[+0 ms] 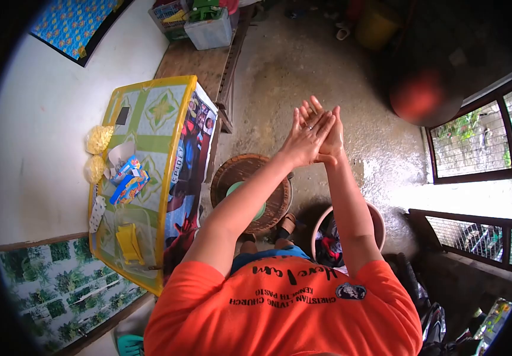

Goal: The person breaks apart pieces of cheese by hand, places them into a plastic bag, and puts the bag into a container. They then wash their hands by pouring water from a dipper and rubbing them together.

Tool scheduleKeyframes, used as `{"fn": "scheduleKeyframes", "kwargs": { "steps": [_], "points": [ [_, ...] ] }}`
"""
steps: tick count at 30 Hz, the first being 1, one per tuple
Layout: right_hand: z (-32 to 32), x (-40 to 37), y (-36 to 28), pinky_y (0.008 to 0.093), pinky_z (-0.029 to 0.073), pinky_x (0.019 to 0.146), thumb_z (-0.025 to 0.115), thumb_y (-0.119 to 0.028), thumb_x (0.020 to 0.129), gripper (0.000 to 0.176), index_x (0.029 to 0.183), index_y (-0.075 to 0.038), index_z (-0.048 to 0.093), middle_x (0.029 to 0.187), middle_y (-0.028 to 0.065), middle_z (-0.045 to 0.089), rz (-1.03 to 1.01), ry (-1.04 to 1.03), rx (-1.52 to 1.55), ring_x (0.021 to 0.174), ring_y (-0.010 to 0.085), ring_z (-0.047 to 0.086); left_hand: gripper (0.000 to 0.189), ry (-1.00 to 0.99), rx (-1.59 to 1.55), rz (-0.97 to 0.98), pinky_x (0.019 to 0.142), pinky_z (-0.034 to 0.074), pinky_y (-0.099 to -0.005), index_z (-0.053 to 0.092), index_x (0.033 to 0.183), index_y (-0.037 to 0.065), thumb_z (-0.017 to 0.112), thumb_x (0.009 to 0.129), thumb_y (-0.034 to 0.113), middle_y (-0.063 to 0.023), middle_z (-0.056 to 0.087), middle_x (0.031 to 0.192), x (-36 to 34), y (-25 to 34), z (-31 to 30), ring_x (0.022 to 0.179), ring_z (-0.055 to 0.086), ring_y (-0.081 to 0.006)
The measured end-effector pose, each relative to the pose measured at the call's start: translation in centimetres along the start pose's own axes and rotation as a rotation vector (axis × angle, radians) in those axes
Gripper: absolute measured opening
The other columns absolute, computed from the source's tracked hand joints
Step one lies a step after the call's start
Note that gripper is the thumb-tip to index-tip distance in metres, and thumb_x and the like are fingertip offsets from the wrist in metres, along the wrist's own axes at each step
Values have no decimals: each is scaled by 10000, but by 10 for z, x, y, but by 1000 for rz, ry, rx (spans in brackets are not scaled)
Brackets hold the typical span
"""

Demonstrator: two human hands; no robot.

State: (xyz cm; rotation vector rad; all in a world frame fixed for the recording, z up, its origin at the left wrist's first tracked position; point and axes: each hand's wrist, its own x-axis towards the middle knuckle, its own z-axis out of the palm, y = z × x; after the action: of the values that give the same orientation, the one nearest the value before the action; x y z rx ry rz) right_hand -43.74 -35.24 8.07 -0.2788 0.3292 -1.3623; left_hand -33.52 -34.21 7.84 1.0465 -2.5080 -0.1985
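My left hand (303,141) lies across the palm of my right hand (334,140), the two in contact out in front of me above the floor. Fingers on both hands are stretched out, and a ring shows on one left finger. No object is visible in either hand. Below my left forearm stands a round brown wooden stool (223,188) with a green round thing (236,187) on it, partly hidden by the arm. Under my right forearm is a pinkish tub (379,221) holding dark and red cloth (328,242).
At left, a yellow-edged table (160,142) bears yellow-filled plastic bags (100,139), a blue and orange packet (130,185) and a yellow item (128,243) in clear plastic. A wooden bench (195,66) carries bins (210,31). The concrete floor (280,65) looks wet. Screened windows (468,139) are at right.
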Motion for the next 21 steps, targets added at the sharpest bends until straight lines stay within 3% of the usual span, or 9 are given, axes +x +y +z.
{"fn": "scheduleKeyframes", "kwargs": {
  "steps": [3, 7, 8, 11, 13, 17, 18, 19, 21],
  "points": [
    [25, -14, 0, 318, 488, 819, 580, -359, 914, 389, 1112, -27, 535, 981, 44, 572, 81, 170, -15, 860, 174, 579, 1169, -247, 462, -18, 1087, 16, -663, 131, 1483, 98, 603, 618, 726, -71, 190, 1534, 2, -2, -18, 1422, 150, -271],
    [-6, -1, 18, 332, 482, 795, 559, -437, 912, 455, 1041, -1, 558, 955, 75, 617, 15, 544, -622, 868, 196, 594, 679, -373, 434, -59, 1072, 144, -641, 459, 1284, 65, 686, 720, 367, -114, 555, 1206, 13, -7, 5, 1275, 392, -292],
    [-15, 4, 21, 339, 478, 790, 551, -452, 912, 468, 1003, 6, 571, 930, 89, 622, 1, 564, -708, 878, 195, 594, 458, -215, 400, -89, 974, 369, -557, 532, 1137, 66, 654, 737, 254, -81, 630, 1002, 10, -6, 11, 1043, 560, -283],
    [-25, 9, 27, 375, 467, 768, 504, -499, 916, 538, 880, 27, 609, 854, 153, 637, -51, 620, -1004, 881, 225, 608, 371, -185, 21, -511, 784, 512, -455, 540, 1089, 56, 616, 769, 229, -103, 663, 922, 7, -19, 37, 874, 639, -322],
    [-25, 9, 29, 420, 461, 743, 445, -535, 926, 620, 785, 40, 629, 801, 225, 646, -104, 649, -1257, 846, 291, 633, 296, -120, -60, -538, 696, 531, -419, 570, 1022, 52, 598, 782, 223, -133, 670, 880, 1, -17, 30, 795, 653, -337],
    [-22, 4, 29, 463, 467, 717, 331, -541, 948, 694, 703, 34, 631, 710, 296, 598, -174, 429, -1718, 745, 419, 621, 199, -215, -129, -540, 694, 535, -415, 626, 861, 38, 599, 786, 220, -166, 673, 838, 3, -26, 6, 823, 662, -332],
    [-21, 1, 27, 458, 468, 697, 312, -528, 957, 698, 676, 30, 622, 682, 285, 586, -223, 339, -1798, 706, 410, 618, 165, -51, -174, -627, 684, 527, -417, 645, 756, 50, 623, 757, 214, -162, 672, 792, 4, -28, 9, 806, 662, -326],
    [-18, -1, 25, 453, 469, 677, 293, -515, 966, 704, 649, 26, 613, 653, 274, 574, -275, 247, -1875, 667, 402, 614, 143, -301, -376, -517, 688, 514, -414, 649, 799, 60, 618, 732, 183, -163, 668, 767, 8, -47, 1, 757, 655, -334],
    [-2, -12, 21, 467, 472, 652, 298, -462, 978, 631, 744, 15, 640, 699, 259, 596, -309, 45, -1991, 715, 441, 598, 167, -332, -468, -211, 584, 481, -377, 627, 852, 0, 592, 772, 142, -128, 675, 788, 5, -84, 41, 650, 633, -232]
  ]
}}
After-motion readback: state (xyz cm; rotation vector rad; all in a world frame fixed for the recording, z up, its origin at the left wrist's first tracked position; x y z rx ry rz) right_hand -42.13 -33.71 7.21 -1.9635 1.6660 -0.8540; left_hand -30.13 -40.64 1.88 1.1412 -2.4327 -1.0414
